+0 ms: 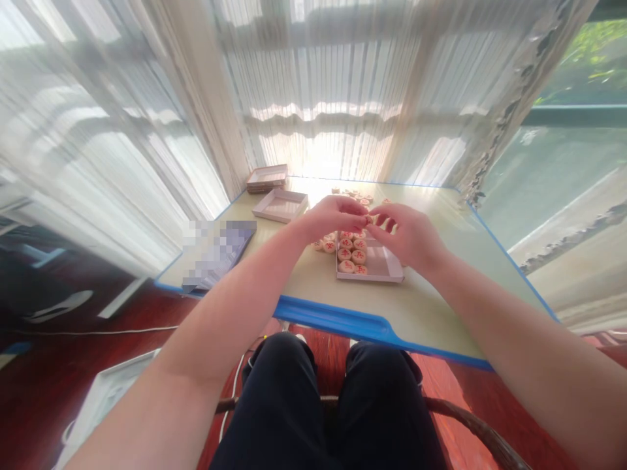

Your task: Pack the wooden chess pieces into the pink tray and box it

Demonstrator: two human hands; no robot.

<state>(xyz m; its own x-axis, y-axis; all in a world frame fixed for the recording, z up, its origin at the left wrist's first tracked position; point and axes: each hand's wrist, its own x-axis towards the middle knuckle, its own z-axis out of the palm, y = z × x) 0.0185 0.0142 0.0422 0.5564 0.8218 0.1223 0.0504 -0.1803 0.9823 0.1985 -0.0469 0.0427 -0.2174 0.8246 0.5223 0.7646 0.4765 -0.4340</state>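
Observation:
My left hand (336,217) and my right hand (407,234) meet over a shallow box, their fingertips closed around one Chinese chess piece (369,220). Below them, the open cardboard box (371,278) holds several round wooden pieces with red characters, set in rows along its left side, such as this chess piece (359,255). Bare box floor (385,261) shows on the right. Just left of the box, more pieces (329,247) lie on the table, partly behind my left hand. Other loose pieces (353,194) are scattered beyond my hands.
The cream table (431,313) has a blue edge with a front tray groove (337,315). An open box (281,205) and stacked boxes (267,178) stand at the back left. A partly blurred booklet (220,254) lies at the left. Sheer curtains (323,85) hang behind.

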